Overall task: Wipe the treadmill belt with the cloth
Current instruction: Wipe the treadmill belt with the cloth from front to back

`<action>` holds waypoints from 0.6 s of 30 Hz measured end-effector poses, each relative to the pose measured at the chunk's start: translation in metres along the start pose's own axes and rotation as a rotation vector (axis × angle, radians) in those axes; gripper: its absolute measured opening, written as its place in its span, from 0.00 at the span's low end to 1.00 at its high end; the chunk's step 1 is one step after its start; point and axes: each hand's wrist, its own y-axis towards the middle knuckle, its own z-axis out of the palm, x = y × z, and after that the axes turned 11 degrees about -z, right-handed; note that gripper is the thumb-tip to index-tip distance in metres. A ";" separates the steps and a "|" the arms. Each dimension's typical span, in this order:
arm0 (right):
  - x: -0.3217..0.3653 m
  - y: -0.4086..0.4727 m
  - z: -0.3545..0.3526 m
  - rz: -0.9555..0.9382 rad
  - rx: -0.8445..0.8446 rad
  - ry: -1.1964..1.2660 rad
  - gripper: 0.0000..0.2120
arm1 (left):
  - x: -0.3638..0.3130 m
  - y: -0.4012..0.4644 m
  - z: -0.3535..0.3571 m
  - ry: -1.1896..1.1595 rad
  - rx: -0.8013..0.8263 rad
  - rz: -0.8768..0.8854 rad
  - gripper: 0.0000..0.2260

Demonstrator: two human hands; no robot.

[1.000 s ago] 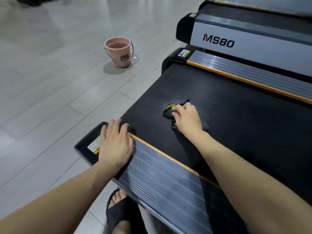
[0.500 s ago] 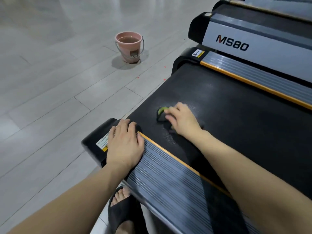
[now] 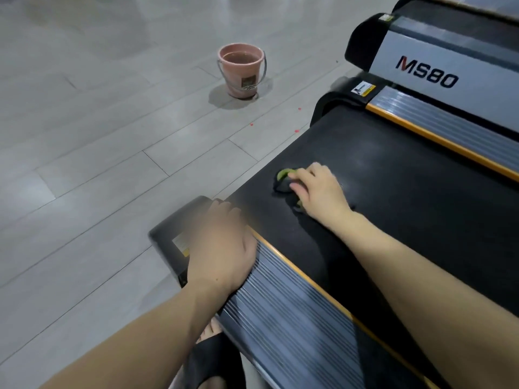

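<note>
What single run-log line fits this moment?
right hand: presses cloth on belt | left hand: flat on side rail | bucket: on floor

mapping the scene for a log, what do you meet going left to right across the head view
left hand → pink bucket → cloth → right hand → MS80 treadmill
</note>
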 end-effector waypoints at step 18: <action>-0.015 0.040 0.020 0.235 -0.082 -0.043 0.09 | -0.001 0.001 0.001 0.023 0.028 -0.043 0.25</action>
